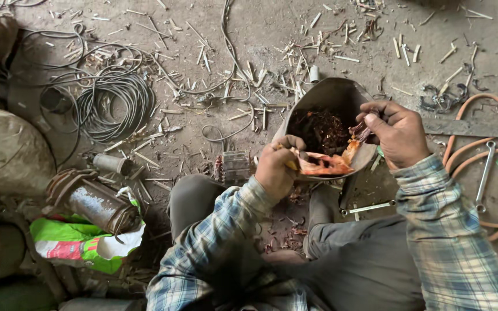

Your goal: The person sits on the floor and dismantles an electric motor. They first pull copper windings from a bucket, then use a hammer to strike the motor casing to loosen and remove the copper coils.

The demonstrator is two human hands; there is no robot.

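**Hands working at a motor housing packed with copper winding**

Plaid sleeves and grey trousers are filling the lower edge of my view, knees spread over a dirt floor. I am seeing the left hand (276, 167) clenching around the near rim of a grey metal housing (332, 95), with a yellowish tool tip showing under its fingers and an orange strip of insulation (325, 166) lying just beside them. The right hand (397, 133) is pinching a dark tuft of the copper winding (324, 129) at the housing's right edge. The housing is sitting tilted between the knees, its open mouth facing up and the reddish-brown wire filling its hollow.

Around it, a coil of black cable (113, 101) is lying to the left, a rusty cylinder (93, 201) is resting on a green-and-white bag (70, 245), and an orange hose (479, 147) is looping at the right beside a spanner (484, 175). Wood slivers are littering the floor.
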